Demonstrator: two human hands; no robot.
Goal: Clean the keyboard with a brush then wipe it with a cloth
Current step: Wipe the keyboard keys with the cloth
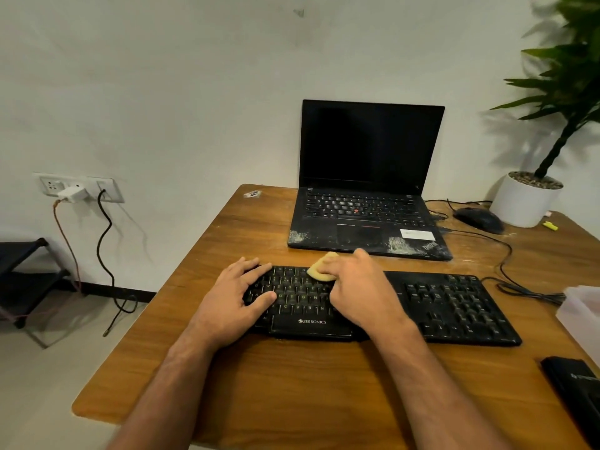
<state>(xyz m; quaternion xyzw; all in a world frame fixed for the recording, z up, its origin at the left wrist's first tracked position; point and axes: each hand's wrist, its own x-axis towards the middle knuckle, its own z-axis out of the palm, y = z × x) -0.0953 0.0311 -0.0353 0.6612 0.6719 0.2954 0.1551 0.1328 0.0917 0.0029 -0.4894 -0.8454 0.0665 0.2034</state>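
A black Zebronics keyboard (448, 306) lies across the middle of the wooden table (292, 378). My left hand (232, 298) rests flat on the keyboard's left end, fingers spread over the keys. My right hand (360, 287) holds a small yellow cloth (319, 271) bunched under its fingers and presses it on the upper key rows near the keyboard's middle. No brush is in view.
An open black laptop (367, 190) with dusty palm rests stands behind the keyboard. A black mouse (479, 219), cables and a white plant pot (522, 203) sit at the back right. A translucent box (581, 306) and a black object (574, 384) lie at the right edge.
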